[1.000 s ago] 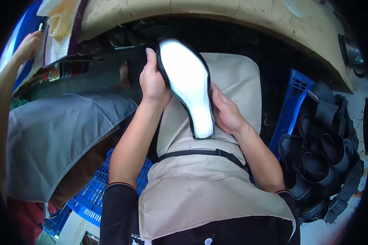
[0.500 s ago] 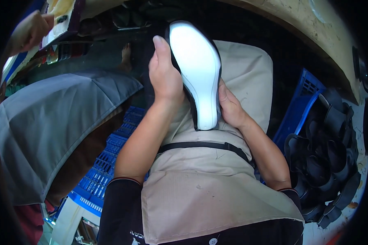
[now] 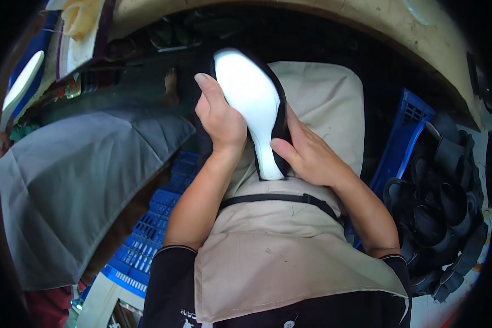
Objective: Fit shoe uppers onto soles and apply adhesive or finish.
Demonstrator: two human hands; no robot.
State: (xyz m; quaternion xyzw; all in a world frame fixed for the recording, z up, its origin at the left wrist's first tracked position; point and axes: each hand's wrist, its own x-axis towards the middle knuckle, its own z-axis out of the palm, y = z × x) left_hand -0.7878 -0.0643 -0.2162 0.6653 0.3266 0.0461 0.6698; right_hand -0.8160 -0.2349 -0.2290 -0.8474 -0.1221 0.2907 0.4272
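Observation:
A black shoe with a white sole (image 3: 247,95) is held sole-up over my lap, its toe pointing away and its heel close to the apron's belt. My left hand (image 3: 223,117) grips the front part from the left, thumb raised along the edge and the other fingers hidden. From the right, my right hand (image 3: 314,150) wraps the shoe near its narrow waist, with the thumb at the sole's edge. Beneath the shoe lies a beige apron (image 3: 328,104) spread across my lap.
To the right, a pile of black shoe uppers (image 3: 437,208) lies beside a blue plastic crate (image 3: 396,147). A worktable edge (image 3: 448,65) curves along the far right. At left are a person's grey apron (image 3: 87,186), a pale sole (image 3: 23,82) and blue crates (image 3: 153,224).
The shoe has come slightly nearer and tilted, showing its side. My right hand has shifted up, its thumb now at the sole. The other person's hand at upper left has left that spot.

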